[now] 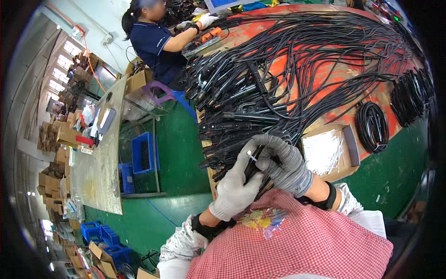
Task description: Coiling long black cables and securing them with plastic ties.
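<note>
Gloves on, my left grip [233, 186] and right grip [284, 163] both close around one black cable end [254, 166], a white tie [251, 155] between my fingertips. Beyond them, black cables [260, 93] cover the bench [371, 100]; right sits a box of ties [327, 151].

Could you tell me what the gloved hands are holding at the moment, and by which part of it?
Both hands grip one black cable at its end: the left hand cradles it from below, and the right hand closes over it from above.
</note>
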A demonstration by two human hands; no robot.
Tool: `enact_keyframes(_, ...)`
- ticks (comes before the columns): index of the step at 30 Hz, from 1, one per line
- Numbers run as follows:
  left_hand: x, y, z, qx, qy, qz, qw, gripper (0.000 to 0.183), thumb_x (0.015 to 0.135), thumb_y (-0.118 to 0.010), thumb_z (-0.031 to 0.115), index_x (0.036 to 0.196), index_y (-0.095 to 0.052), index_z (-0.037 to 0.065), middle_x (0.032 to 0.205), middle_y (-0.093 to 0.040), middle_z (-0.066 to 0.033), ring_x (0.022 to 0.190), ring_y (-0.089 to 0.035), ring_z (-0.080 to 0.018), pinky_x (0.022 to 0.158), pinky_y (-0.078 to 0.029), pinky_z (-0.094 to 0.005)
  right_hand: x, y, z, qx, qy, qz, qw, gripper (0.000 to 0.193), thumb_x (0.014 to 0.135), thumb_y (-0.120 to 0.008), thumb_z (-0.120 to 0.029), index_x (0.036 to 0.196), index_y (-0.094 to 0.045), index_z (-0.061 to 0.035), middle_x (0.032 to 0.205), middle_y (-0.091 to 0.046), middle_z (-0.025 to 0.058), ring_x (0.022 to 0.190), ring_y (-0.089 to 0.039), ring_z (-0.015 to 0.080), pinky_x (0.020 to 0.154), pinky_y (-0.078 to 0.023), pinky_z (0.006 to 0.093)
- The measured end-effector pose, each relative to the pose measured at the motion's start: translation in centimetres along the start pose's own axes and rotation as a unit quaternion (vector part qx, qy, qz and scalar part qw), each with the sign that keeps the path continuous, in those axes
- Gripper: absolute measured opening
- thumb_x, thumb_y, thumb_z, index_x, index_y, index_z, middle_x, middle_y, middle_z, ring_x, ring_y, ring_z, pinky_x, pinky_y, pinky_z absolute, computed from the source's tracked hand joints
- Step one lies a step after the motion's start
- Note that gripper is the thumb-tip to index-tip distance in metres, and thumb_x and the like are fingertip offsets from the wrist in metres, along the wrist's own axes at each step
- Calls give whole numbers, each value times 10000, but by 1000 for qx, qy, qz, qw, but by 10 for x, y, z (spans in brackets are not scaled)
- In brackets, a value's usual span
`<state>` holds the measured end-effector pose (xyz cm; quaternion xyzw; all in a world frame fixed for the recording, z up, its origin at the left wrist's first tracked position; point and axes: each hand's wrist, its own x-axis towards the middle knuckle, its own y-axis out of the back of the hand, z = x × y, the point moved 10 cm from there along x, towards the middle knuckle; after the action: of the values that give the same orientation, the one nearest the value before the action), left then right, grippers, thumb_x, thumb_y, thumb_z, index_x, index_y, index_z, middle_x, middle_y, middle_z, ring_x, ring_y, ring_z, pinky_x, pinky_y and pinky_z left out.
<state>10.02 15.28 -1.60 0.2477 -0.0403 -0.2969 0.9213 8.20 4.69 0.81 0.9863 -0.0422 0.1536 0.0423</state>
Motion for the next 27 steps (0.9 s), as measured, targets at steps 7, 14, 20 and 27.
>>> enact_keyframes(7,2,-2,3,-36,-20,-1,999,615,778,-500,53,1365,-319,81,753,-555,-12,544,-502,-56,510,-424,-209,-1,0,7,-27,-13,9,999,408,838,-605,-142,1220,-488,-62,822,-595,50,714,-586,136,668,-485,264)
enact_keyframes(14,-5,-4,2,-61,56,-24,996,552,800,-516,55,1331,-368,28,1282,-483,-176,1196,-472,-235,986,-353,-274,0,7,-5,-38,27,72,996,306,815,-639,-186,1079,-571,-48,822,-617,81,748,-612,194,676,-490,293)
enact_keyframes(20,-2,-5,5,-196,73,-11,978,611,760,-447,-24,1359,-351,52,1218,-534,-108,1048,-546,-168,895,-417,-255,3,-1,-35,-255,130,49,957,197,753,-662,-173,895,-608,-46,819,-579,97,717,-578,257,662,-476,320)
enact_keyframes(27,-3,-1,-6,-260,112,11,959,601,763,-470,-61,1347,-376,44,1173,-530,-44,834,-550,-58,680,-454,-189,-17,-1,3,129,-34,-14,991,84,842,-601,-120,862,-579,-41,773,-585,13,734,-570,108,646,-464,245)
